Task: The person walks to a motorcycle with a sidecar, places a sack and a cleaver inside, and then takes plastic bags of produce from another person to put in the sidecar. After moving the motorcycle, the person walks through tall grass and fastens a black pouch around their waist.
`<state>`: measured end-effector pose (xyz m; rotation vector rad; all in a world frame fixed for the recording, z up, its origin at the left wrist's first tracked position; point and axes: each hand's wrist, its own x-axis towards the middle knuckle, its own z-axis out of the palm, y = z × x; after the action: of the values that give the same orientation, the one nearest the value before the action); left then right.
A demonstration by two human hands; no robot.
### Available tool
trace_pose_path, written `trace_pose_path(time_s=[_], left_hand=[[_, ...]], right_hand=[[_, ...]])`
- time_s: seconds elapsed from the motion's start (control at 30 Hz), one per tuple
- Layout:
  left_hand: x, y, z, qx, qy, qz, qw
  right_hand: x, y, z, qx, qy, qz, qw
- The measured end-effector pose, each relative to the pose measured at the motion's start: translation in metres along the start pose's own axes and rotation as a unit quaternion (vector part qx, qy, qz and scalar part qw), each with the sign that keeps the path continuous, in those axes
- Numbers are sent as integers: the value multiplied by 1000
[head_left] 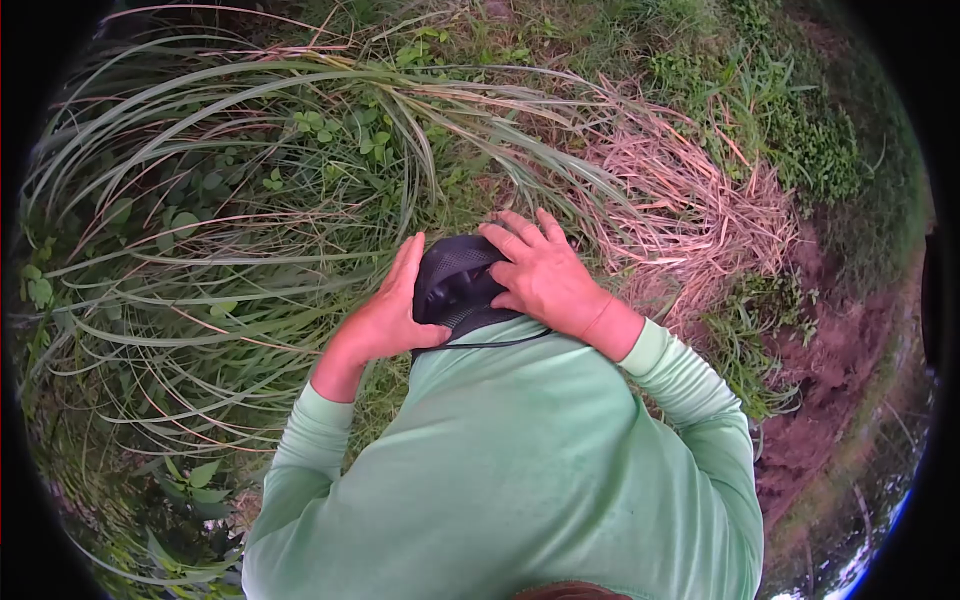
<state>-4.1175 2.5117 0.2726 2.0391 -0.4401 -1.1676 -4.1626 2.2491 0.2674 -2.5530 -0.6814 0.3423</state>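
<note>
A black mesh item [460, 268] with dark, shiny parts inside lies against the front of my light green shirt [540, 440]. My left hand [392, 307] is at its left side, fingers stretched upward and the thumb at its lower edge. On the right side, my right hand [545, 275] has its fingers spread, with fingertips at the item's upper right edge. Neither hand is wrapped round it. A thin black cord [500, 343] runs across the shirt just below the item.
Long green grass blades [190, 120] arch over the ground at the left. A heap of dry, straw-coloured grass [690, 200] lies at the upper right. Bare reddish soil [830, 380] shows at the right, and leafy weeds [195, 485] grow at the lower left.
</note>
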Motion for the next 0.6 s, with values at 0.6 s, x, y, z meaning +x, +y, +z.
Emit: trace_pose_path(time_s=[0.6], left_hand=[[-15, -18, 9, -302, 40, -57, 951]], right_hand=[[54, -26, 21, 5, 1, -143, 990]])
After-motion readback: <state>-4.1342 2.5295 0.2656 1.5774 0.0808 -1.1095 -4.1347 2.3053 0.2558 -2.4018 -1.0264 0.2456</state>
